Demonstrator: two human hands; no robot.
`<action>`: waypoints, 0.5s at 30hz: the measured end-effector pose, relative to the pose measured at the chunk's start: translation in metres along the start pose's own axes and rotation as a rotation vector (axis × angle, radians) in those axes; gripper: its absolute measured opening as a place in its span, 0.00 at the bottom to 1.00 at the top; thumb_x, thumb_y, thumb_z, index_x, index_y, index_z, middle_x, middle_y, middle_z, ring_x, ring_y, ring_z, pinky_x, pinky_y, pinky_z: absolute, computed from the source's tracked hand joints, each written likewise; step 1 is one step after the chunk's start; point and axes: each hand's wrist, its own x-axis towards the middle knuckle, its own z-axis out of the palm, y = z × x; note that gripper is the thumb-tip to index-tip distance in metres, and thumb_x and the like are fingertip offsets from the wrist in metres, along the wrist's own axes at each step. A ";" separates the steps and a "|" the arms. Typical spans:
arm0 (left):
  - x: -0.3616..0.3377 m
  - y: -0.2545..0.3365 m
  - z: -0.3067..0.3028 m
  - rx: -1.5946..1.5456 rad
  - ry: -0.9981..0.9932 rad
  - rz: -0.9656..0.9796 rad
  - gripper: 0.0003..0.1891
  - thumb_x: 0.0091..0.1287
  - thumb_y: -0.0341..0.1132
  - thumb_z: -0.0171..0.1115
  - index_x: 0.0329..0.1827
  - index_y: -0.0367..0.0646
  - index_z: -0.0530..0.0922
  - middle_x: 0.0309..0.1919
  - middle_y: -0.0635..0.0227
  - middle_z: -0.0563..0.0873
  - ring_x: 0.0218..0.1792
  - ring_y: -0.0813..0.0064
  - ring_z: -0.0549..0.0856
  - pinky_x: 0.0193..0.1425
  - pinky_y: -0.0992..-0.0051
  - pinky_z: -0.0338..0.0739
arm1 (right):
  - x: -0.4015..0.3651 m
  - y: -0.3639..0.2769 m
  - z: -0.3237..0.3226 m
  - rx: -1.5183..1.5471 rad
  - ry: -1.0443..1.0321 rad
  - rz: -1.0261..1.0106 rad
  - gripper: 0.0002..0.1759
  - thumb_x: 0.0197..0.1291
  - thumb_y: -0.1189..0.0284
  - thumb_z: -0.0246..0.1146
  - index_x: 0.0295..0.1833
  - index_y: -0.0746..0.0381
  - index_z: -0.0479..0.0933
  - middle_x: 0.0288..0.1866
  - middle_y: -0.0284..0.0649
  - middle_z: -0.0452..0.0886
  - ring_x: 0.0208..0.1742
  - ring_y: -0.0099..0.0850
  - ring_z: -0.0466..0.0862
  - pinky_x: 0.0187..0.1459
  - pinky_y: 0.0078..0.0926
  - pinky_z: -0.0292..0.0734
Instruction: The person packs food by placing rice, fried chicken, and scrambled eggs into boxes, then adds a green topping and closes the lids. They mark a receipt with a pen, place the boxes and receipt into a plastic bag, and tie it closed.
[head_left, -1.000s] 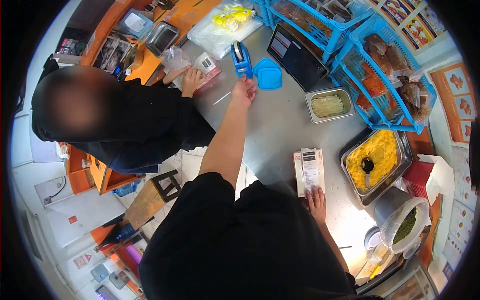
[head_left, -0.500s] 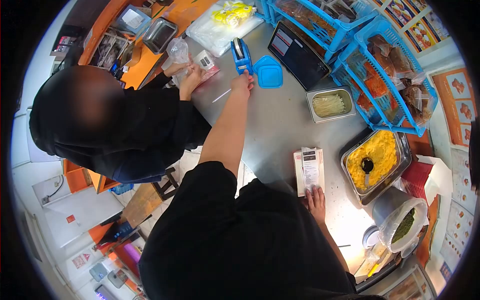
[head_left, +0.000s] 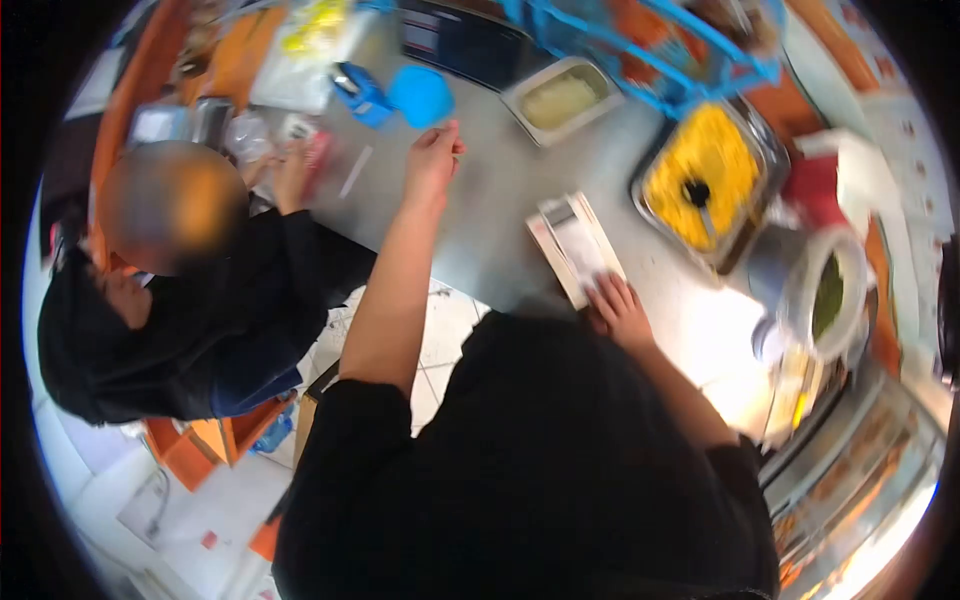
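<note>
My left hand (head_left: 433, 165) is over the steel table with its fingers pinched; whatever lies between them is too small and blurred to make out. Just beyond it are a blue lid-like square (head_left: 421, 97) and a blue tape dispenser (head_left: 361, 95). At the table's near side, my right hand (head_left: 618, 308) is on the near end of a flat white box (head_left: 592, 238), fingers on top and thumb at the edge. A printed paper slip (head_left: 577, 243) lies on that box.
On the left a person in black (head_left: 230, 290) has hands by a red-and-white box (head_left: 314, 160). A metal container (head_left: 562, 98), a tray of yellow food (head_left: 700, 165), a lined tub with green contents (head_left: 838, 300) and blue baskets (head_left: 650, 55) surround the steel table (head_left: 480, 225).
My left hand has come away from the tape dispenser towards me. My right hand stays on the box. The camera view has turned and blurred, and the person at left has shifted posture.
</note>
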 end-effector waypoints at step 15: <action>-0.132 -0.124 0.138 0.914 -0.182 0.204 0.23 0.67 0.51 0.66 0.35 0.35 0.86 0.30 0.52 0.89 0.35 0.56 0.89 0.41 0.61 0.81 | -0.009 0.004 -0.011 0.065 0.083 -0.061 0.38 0.65 0.62 0.66 0.80 0.48 0.62 0.81 0.37 0.63 0.83 0.36 0.59 0.79 0.47 0.58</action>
